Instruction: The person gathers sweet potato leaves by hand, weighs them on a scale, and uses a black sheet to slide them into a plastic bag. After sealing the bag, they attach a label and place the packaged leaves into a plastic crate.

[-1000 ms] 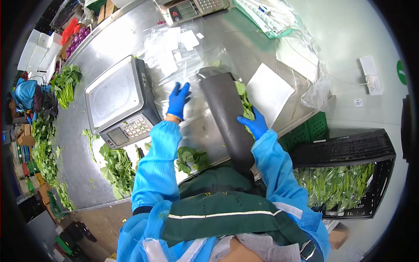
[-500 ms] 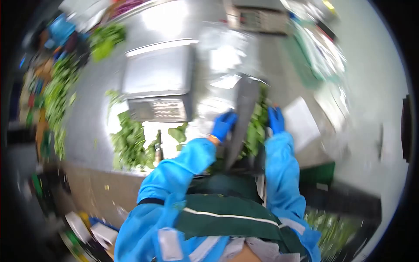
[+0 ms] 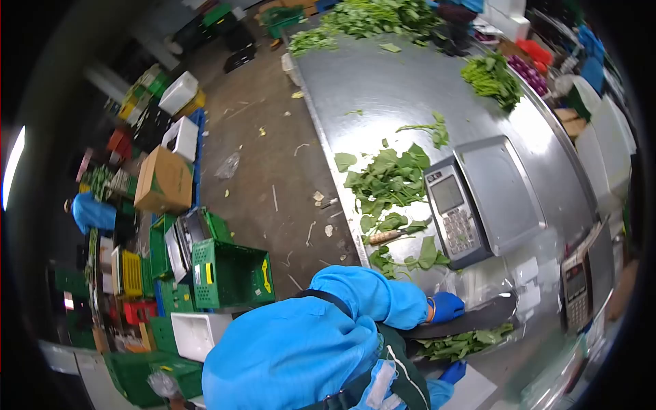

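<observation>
A long black crate (image 3: pixel 471 318) holding leafy greens (image 3: pixel 465 344) is tilted in perspective at the lower right of the view, against my apron. Blue-gloved, my left hand (image 3: pixel 447 307) is closed at the crate's upper long side. On the opposite long side, my right hand (image 3: pixel 454 372) is closed against the rim, partly cut off by my sleeve and the crate. More loose leaves (image 3: pixel 389 178) lie on the steel table, with a wooden-handled knife (image 3: pixel 386 236) among them. Clear plastic bags (image 3: pixel 482 280) lie just beyond my left hand.
A weighing scale (image 3: pixel 502 195) stands on the steel table (image 3: pixel 362 89); a second scale (image 3: pixel 577 294) is farther right. Heaps of greens (image 3: pixel 383 17) lie at the far end. Green crates (image 3: pixel 229 273) and a cardboard box (image 3: pixel 164 180) stand across the aisle, where another person (image 3: pixel 93 212) works.
My view has swung left and tilted, bringing the aisle and stacked crates into sight. My hands stay at the two sides of the black crate.
</observation>
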`<move>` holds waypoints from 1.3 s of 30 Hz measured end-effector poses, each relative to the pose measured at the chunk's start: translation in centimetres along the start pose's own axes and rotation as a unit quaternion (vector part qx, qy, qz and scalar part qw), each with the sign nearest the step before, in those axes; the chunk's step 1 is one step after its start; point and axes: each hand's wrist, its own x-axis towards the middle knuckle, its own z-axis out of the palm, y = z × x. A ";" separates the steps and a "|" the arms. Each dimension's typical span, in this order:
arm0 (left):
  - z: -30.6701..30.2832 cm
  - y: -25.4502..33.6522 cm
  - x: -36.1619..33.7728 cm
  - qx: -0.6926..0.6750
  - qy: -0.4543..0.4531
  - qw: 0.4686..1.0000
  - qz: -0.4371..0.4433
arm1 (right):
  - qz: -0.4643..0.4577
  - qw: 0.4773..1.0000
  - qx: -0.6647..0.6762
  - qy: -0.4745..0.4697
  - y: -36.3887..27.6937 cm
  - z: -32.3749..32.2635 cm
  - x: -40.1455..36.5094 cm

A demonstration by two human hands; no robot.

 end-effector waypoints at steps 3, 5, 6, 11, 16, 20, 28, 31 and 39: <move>0.4 -0.9 -1.4 0.055 0.025 0.998 0.036 | 0.079 0.991 0.078 -0.072 -1.0 0.5 -2.9; 0.2 -1.8 -3.5 0.074 0.008 0.994 0.080 | 0.085 0.990 0.078 -0.077 -1.3 0.6 -3.9; 0.0 -2.1 -4.3 0.083 -0.011 0.994 0.066 | 0.086 0.990 0.081 -0.077 -1.5 0.8 -4.3; 0.4 -2.0 -5.3 0.090 0.007 0.994 0.066 | 0.070 0.991 0.076 -0.081 -2.8 0.4 -4.5; -1.2 -2.9 -8.8 0.162 -0.138 0.972 0.096 | 0.055 0.991 0.078 -0.095 -5.6 0.9 -5.2; -1.6 -2.7 -8.7 0.061 -0.140 0.984 0.089 | 0.029 0.992 0.089 -0.082 -8.2 -0.3 -5.9; -14.0 14.7 -7.3 -0.397 -0.203 0.883 0.147 | -0.091 0.962 0.256 -0.025 -22.0 -5.5 -7.3; -13.8 14.4 -5.1 -0.386 -0.095 0.890 0.224 | -0.162 0.880 0.432 0.115 -23.8 -5.5 -6.5; -14.8 13.5 -5.4 -0.435 -0.172 0.881 0.074 | -0.150 0.936 0.316 0.030 -23.6 -5.5 -10.6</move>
